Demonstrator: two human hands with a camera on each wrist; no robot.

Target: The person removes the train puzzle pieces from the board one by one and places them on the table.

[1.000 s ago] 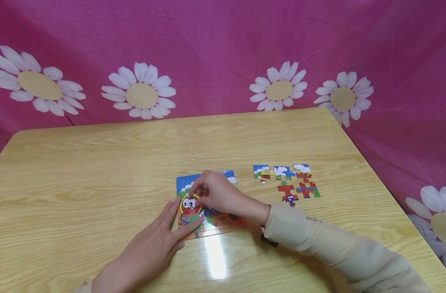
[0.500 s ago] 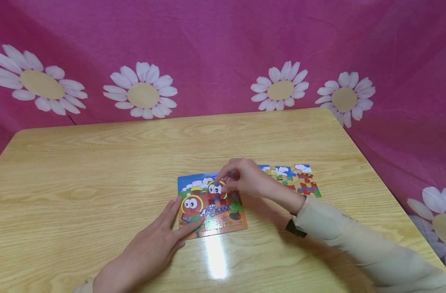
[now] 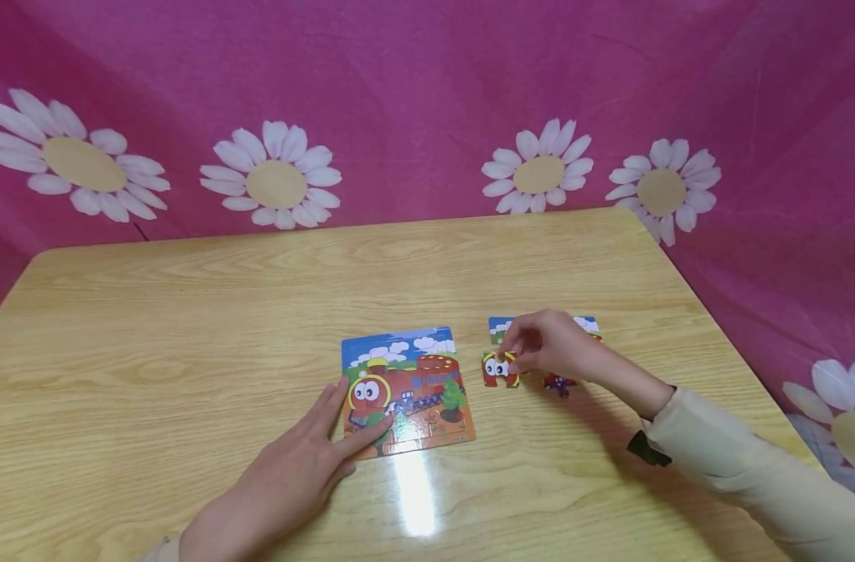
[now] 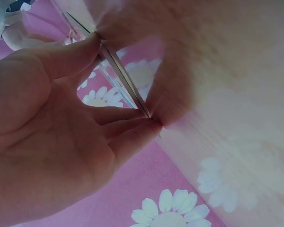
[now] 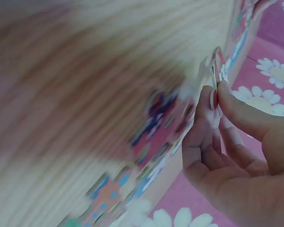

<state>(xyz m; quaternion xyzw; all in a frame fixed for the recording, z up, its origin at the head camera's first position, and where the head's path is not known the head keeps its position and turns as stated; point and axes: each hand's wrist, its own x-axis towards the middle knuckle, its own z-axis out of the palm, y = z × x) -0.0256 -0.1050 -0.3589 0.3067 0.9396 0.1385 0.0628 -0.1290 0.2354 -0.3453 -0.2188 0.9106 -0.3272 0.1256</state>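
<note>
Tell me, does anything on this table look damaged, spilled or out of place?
Nothing looks spilled or visibly damaged. One small oddity: cartoon eyes appear twice, on the train picture and on the piece pinched in the right hand. Loose pieces lie beside the picture, partly hidden.

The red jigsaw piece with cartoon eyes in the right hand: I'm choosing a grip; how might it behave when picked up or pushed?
The flat red jigsaw piece is probably light: the right hand merely pinches it. It looks stiff, showing no clear sag. Being thin, it would likely slide, not roll, across the glossy wood-grain table.
</note>
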